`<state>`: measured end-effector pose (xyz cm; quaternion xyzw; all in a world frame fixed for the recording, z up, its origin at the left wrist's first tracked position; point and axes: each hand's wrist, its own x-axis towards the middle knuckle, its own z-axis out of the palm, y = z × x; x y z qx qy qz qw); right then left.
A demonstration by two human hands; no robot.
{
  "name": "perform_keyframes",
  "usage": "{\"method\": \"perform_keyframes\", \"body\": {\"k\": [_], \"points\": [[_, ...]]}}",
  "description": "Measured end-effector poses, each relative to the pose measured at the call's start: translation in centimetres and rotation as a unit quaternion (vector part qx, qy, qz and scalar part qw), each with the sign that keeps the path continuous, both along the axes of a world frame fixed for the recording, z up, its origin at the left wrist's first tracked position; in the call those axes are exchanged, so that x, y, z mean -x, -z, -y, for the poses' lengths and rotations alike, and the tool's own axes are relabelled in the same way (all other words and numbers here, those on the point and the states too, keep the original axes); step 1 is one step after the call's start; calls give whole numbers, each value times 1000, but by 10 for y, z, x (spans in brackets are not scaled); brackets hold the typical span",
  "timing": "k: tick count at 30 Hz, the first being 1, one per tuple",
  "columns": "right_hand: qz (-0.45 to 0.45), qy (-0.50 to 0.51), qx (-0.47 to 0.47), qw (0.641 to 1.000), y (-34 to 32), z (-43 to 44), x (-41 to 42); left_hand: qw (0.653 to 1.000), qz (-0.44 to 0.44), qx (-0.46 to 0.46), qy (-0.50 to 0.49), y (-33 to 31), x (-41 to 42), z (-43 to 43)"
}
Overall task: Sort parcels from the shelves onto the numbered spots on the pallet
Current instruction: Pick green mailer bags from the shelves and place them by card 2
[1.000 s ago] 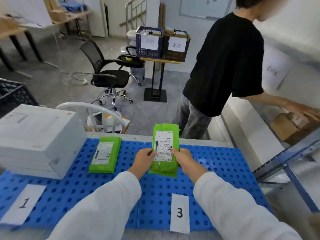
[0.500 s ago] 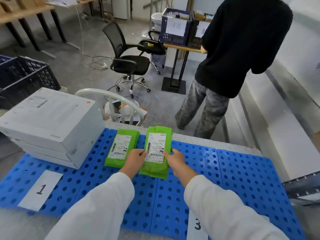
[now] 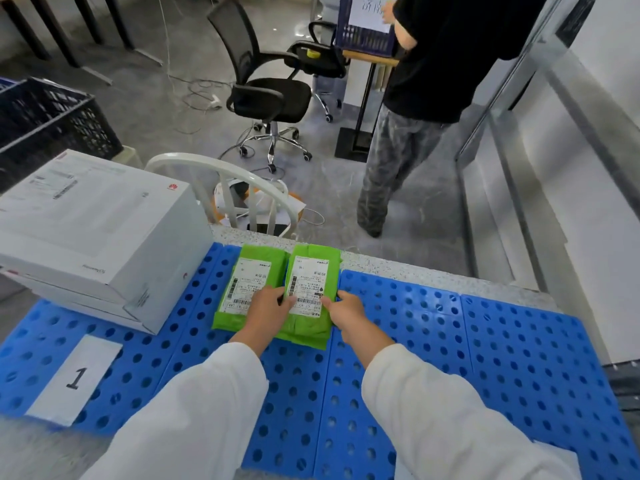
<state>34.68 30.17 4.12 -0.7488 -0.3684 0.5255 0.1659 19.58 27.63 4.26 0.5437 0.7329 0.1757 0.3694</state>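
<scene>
1. My left hand (image 3: 266,311) and right hand (image 3: 348,313) both grip the near end of one green parcel (image 3: 313,271). The left fingers (image 3: 290,299) close on its left edge with the thumb on the white label, and the right hand pinches the right edge the same way.
2. That parcel lies label-up at the far edge of the blue pallet (image 3: 485,341), its far end reaching over the speckled table (image 3: 433,275). I cannot tell whether it rests fully on the pallet.
3. A second green parcel (image 3: 247,282) lies touching its left side, also label-up, with my left hand over its near corner. That makes two green parcels.
4. Further left on the pallet is a stack of white boxes (image 3: 93,216); I can count two for certain.
5. One sheet marked 1 (image 3: 74,379) lies on the pallet's near left.
6. Beyond the table I see:
   - one white chair back (image 3: 221,168)
   - one black office chair (image 3: 273,95)
   - one black crate (image 3: 45,116)
   - one other person (image 3: 450,53) in a black top
</scene>
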Motion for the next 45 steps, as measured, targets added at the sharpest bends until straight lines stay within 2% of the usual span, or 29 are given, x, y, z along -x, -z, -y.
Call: {"method": "perform_keyframes", "body": {"k": [3,7,13,18,23,26,34,39,45], "points": [[18,-5,3,1000,13,-2,1,999,-22,11,22,11,3,-2],[14,-26,-10,1000,22,0,6,999,-37,-20,-6,16,-1,0],[106,-150,-70,981,-6,9,-6,990,-84,-96,67,-7,-2,-1],[170,-239,-126,948,-67,16,-46,942,-193,-160,221,-60,-23,-18],[275,-277,-160,907,-133,32,-98,903,-214,-201,313,-125,-71,-38],[308,-246,-167,904,-172,58,-137,891,-186,-227,347,-163,-110,-36],[373,-80,-176,908,-245,173,-249,806,-169,-295,484,-224,-227,13],[374,12,-137,917,-268,285,-294,748,-118,-347,553,-252,-313,102],[406,119,-103,900,-278,441,-321,655,-86,-375,650,-273,-383,242]]}}
